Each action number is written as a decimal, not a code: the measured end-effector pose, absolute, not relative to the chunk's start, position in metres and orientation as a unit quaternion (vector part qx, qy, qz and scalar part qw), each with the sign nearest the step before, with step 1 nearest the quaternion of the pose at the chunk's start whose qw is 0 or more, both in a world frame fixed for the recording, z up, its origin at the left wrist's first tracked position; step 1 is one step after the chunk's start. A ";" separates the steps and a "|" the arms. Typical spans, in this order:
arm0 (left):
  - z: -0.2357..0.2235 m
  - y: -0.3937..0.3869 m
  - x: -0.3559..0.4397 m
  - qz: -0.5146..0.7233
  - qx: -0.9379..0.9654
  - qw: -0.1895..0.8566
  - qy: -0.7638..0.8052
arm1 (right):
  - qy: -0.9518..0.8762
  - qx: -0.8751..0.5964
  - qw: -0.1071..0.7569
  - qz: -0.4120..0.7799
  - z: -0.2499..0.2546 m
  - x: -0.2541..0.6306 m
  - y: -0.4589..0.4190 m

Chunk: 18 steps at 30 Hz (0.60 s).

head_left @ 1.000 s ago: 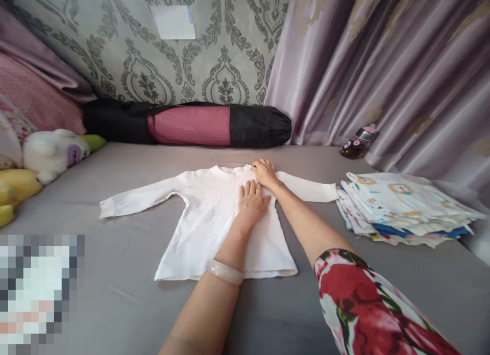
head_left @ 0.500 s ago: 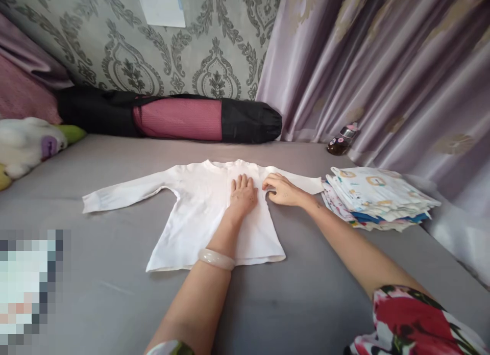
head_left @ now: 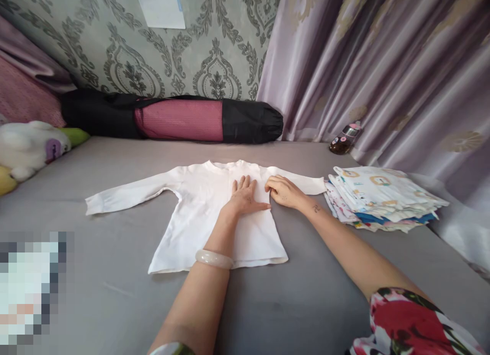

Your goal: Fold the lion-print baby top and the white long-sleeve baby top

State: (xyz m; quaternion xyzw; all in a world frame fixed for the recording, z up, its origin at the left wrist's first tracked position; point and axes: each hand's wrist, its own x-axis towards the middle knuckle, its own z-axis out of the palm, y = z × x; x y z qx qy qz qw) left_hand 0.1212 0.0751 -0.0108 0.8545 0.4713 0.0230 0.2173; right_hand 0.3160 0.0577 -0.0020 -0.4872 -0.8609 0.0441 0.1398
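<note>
A small white long-sleeved shirt (head_left: 199, 217) is spread out with its neckline at the far side and both sleeves stretched sideways. My left hand (head_left: 244, 197) lies flat on the right half of its chest, fingers spread and the thumb reaching toward the side seam. At the right armpit, my right hand (head_left: 285, 192) has its fingers curled together on the shirt's edge, pinching the fabric. The fingertips partly hide that bit of cloth. The right cuff ends beside a stack of folded clothes (head_left: 386, 192).
The grey sheet (head_left: 115, 258) lies under everything. Along the patterned wall rests a black and pink rolled bag (head_left: 179, 119). A small bottle (head_left: 344, 139) stands by the purple curtain (head_left: 306, 64). A white plush toy (head_left: 28, 146) sits at left, above a blurred patch.
My left thumb has spread out to the right toward the side seam. My right fingers have closed on the shirt's armpit edge. The whole view has shifted slightly.
</note>
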 end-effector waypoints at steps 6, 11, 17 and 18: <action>-0.010 0.072 0.124 0.024 0.840 0.217 0.496 | -0.817 -0.563 0.111 0.048 0.006 0.298 0.069; -0.009 0.071 0.125 0.020 0.834 0.226 0.502 | -0.800 -0.586 0.083 0.096 -0.012 0.283 0.089; -0.006 0.070 0.125 0.012 0.829 0.233 0.508 | -0.744 -0.648 0.049 0.152 -0.020 0.273 0.108; -0.006 0.070 0.125 0.011 0.829 0.233 0.508 | -0.735 -0.659 0.055 0.148 -0.020 0.273 0.110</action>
